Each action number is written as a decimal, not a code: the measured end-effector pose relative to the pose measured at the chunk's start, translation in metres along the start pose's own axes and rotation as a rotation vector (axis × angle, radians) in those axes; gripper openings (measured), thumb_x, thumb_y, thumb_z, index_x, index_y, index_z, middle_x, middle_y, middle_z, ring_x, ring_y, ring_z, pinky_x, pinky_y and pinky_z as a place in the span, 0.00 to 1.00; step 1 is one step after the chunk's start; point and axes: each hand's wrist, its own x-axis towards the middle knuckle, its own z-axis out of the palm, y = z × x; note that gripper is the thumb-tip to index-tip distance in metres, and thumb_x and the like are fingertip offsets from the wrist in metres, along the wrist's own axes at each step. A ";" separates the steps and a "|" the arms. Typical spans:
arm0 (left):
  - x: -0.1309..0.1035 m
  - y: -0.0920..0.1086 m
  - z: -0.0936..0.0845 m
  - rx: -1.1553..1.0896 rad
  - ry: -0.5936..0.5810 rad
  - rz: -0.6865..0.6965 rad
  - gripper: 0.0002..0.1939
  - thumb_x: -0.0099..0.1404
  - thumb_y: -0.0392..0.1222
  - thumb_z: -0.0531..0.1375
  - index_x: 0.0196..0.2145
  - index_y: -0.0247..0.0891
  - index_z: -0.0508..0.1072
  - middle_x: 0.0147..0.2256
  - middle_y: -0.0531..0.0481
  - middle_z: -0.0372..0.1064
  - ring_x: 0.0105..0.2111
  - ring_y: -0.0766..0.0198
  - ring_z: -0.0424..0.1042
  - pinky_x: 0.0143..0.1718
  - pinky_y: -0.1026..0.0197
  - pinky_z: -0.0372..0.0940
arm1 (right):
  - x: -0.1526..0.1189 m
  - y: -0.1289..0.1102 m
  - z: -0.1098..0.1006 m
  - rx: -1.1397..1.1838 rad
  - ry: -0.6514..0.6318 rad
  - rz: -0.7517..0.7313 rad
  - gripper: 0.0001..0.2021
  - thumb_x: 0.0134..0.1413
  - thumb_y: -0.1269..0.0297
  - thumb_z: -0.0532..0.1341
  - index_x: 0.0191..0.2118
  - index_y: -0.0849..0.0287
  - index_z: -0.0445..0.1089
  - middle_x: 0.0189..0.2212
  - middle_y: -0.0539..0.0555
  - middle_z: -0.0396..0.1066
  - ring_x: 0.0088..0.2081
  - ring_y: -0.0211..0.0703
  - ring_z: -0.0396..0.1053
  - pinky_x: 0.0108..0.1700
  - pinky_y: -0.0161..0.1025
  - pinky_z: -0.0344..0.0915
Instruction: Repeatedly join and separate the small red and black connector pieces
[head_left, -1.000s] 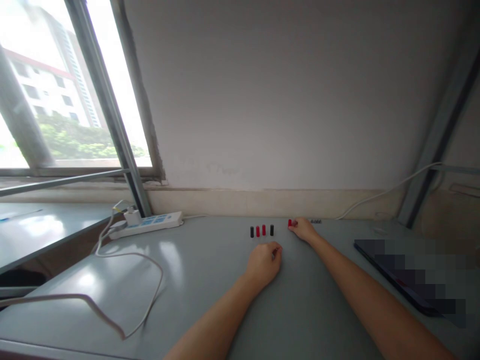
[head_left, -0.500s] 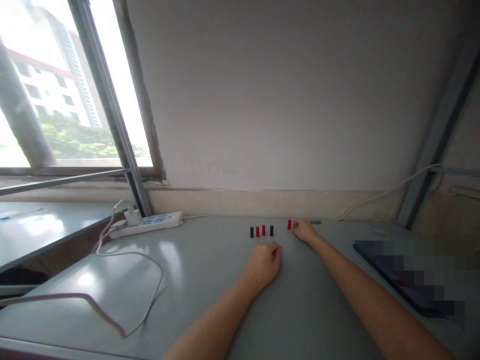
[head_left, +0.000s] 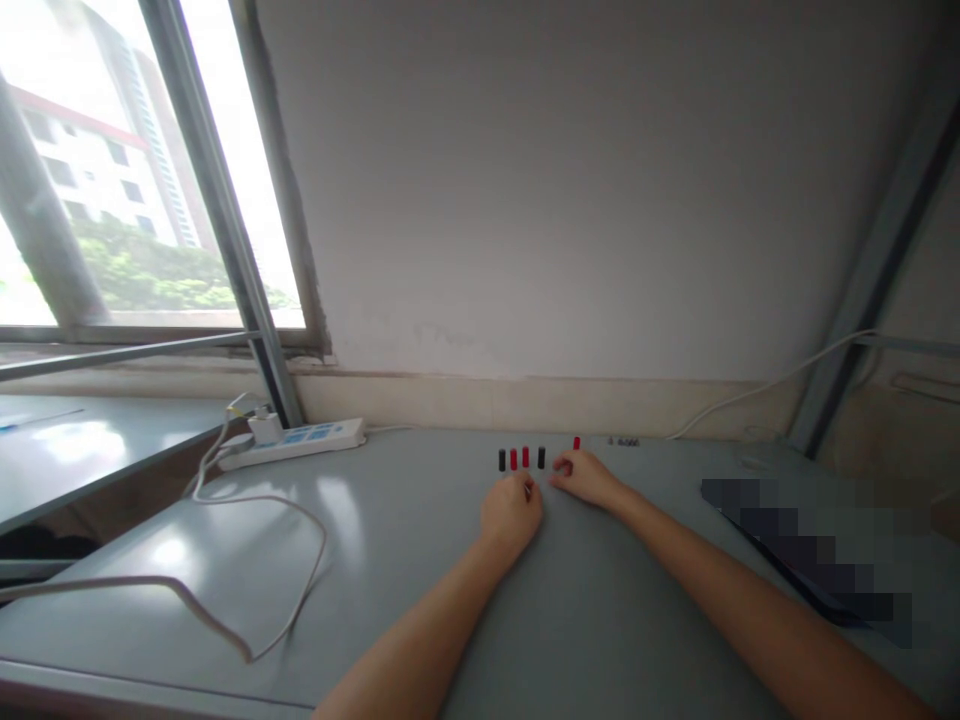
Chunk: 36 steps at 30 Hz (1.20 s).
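A short row of small upright cylinders stands on the grey tabletop: a black cylinder (head_left: 502,460), a red cylinder (head_left: 514,460), a second red cylinder (head_left: 526,457) and another black cylinder (head_left: 541,458). Just in front of this row is my left hand (head_left: 511,518), its thumb and fingers pinched together; whatever they hold is too small to make out. My right hand (head_left: 589,479) hovers or rests right of the row, thumb and forefinger apart, with nothing visible between them. Behind it stands one more red cylinder (head_left: 576,442), its lower part hidden.
Several tiny grey pieces (head_left: 624,441) lie near the wall. A white power strip (head_left: 300,443) with plugs sits at the back left, its cable (head_left: 307,590) looping over the tabletop (head_left: 390,560). At right lies a dark flat object (head_left: 780,560), partly blurred out.
My right hand has moved left and nearer to me, away from the lone red cylinder, towards my left hand. My left hand has shifted slightly left and forward, close to the row.
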 end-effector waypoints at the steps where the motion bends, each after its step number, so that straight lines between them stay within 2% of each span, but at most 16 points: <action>1: 0.000 0.000 0.000 0.002 0.000 0.004 0.12 0.60 0.39 0.49 0.34 0.37 0.71 0.34 0.45 0.71 0.35 0.60 0.69 0.34 0.63 0.58 | 0.000 -0.003 0.004 0.017 -0.005 -0.001 0.10 0.42 0.64 0.60 0.33 0.62 0.70 0.26 0.53 0.71 0.29 0.38 0.65 0.31 0.32 0.58; 6: 0.001 -0.001 0.001 -0.014 0.006 0.010 0.12 0.60 0.39 0.49 0.33 0.37 0.71 0.32 0.44 0.71 0.34 0.61 0.69 0.34 0.63 0.58 | 0.002 -0.013 0.016 0.002 0.045 0.070 0.11 0.43 0.62 0.60 0.34 0.62 0.69 0.28 0.54 0.71 0.30 0.39 0.66 0.29 0.33 0.56; 12: 0.001 -0.002 0.002 -0.062 0.024 0.025 0.12 0.60 0.39 0.48 0.32 0.36 0.71 0.31 0.44 0.71 0.33 0.60 0.69 0.34 0.62 0.58 | 0.001 -0.023 0.017 -0.056 0.076 0.062 0.08 0.46 0.63 0.57 0.32 0.61 0.69 0.27 0.53 0.71 0.29 0.39 0.66 0.28 0.32 0.54; 15: 0.001 -0.002 0.003 -0.097 0.044 0.014 0.12 0.60 0.41 0.49 0.38 0.36 0.69 0.31 0.44 0.71 0.35 0.59 0.69 0.35 0.61 0.58 | -0.004 -0.026 0.014 -0.072 0.045 0.053 0.08 0.47 0.63 0.56 0.31 0.61 0.69 0.28 0.54 0.72 0.30 0.40 0.67 0.28 0.32 0.54; 18: 0.000 -0.002 0.005 -0.164 0.078 0.026 0.20 0.59 0.42 0.51 0.50 0.35 0.59 0.32 0.45 0.71 0.36 0.59 0.69 0.37 0.61 0.59 | -0.010 -0.029 0.010 -0.091 -0.033 0.002 0.08 0.48 0.64 0.55 0.31 0.61 0.69 0.28 0.55 0.72 0.30 0.40 0.67 0.28 0.33 0.54; 20: 0.000 -0.002 0.006 -0.198 0.094 0.066 0.23 0.60 0.42 0.50 0.53 0.35 0.55 0.32 0.46 0.71 0.36 0.60 0.69 0.37 0.62 0.59 | -0.016 -0.031 0.007 -0.117 -0.080 -0.058 0.09 0.48 0.66 0.54 0.32 0.61 0.70 0.29 0.56 0.73 0.30 0.41 0.68 0.28 0.33 0.55; 25: 0.002 -0.005 0.008 -0.178 0.084 0.182 0.13 0.62 0.38 0.47 0.42 0.37 0.64 0.33 0.45 0.71 0.32 0.61 0.70 0.35 0.62 0.60 | -0.032 -0.040 -0.005 -0.245 -0.082 -0.174 0.10 0.50 0.68 0.52 0.33 0.59 0.70 0.32 0.56 0.73 0.36 0.44 0.69 0.34 0.36 0.55; 30: 0.006 -0.008 0.010 -0.280 0.129 0.206 0.09 0.61 0.37 0.48 0.38 0.37 0.65 0.31 0.47 0.70 0.31 0.63 0.69 0.34 0.62 0.60 | -0.045 -0.043 -0.023 -0.284 -0.041 -0.112 0.07 0.50 0.66 0.54 0.30 0.58 0.69 0.29 0.54 0.73 0.35 0.43 0.69 0.37 0.37 0.53; 33: 0.009 -0.007 0.012 -0.434 0.106 0.208 0.06 0.60 0.35 0.50 0.35 0.37 0.65 0.27 0.50 0.69 0.29 0.66 0.69 0.32 0.64 0.61 | -0.051 -0.040 -0.031 -0.276 -0.021 -0.091 0.06 0.50 0.65 0.55 0.30 0.58 0.69 0.29 0.53 0.73 0.34 0.42 0.68 0.36 0.37 0.52; 36: 0.011 -0.004 0.015 -0.678 0.014 0.119 0.04 0.59 0.33 0.51 0.32 0.35 0.64 0.24 0.51 0.69 0.21 0.69 0.66 0.24 0.67 0.60 | -0.054 -0.037 -0.032 -0.300 -0.011 -0.100 0.07 0.51 0.64 0.54 0.29 0.58 0.68 0.29 0.54 0.73 0.35 0.43 0.68 0.36 0.37 0.51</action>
